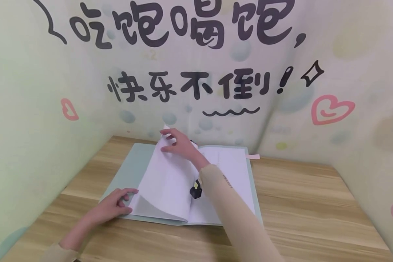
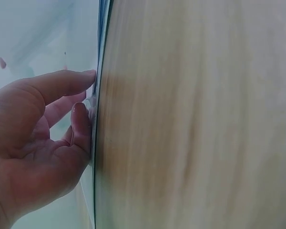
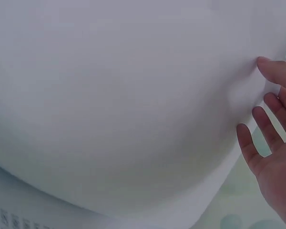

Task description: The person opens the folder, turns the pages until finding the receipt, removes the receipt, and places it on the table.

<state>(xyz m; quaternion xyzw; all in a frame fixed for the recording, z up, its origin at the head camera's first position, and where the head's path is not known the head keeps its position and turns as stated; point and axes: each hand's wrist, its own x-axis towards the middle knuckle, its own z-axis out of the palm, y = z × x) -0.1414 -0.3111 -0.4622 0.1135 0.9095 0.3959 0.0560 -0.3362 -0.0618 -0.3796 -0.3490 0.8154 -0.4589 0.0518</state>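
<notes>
An open notebook [image 1: 230, 193] with a pale blue-green cover [image 1: 134, 156] lies on the table. One large white page [image 1: 173, 182] stands partly lifted over its left half, the lower edge curving up. At the upper left corner of that page my right hand [image 1: 181, 143] pinches its edge. In the right wrist view the page [image 3: 124, 95] bulges broadly beside the right hand [image 3: 281, 133]. My left hand [image 1: 109, 204] touches the page's lower left edge with its fingertips. The left wrist view has the left hand [image 2: 38, 138], thumb and fingers apart, at the notebook's edge.
A small black clip-like piece [image 1: 195, 191] sits near the notebook's fold, partly behind the right sleeve [image 1: 235, 214]. A pink tab [image 1: 253, 156] sticks out at the upper right. The wooden table [image 1: 311, 203] meets printed walls [image 1: 353, 72] at the back and sides.
</notes>
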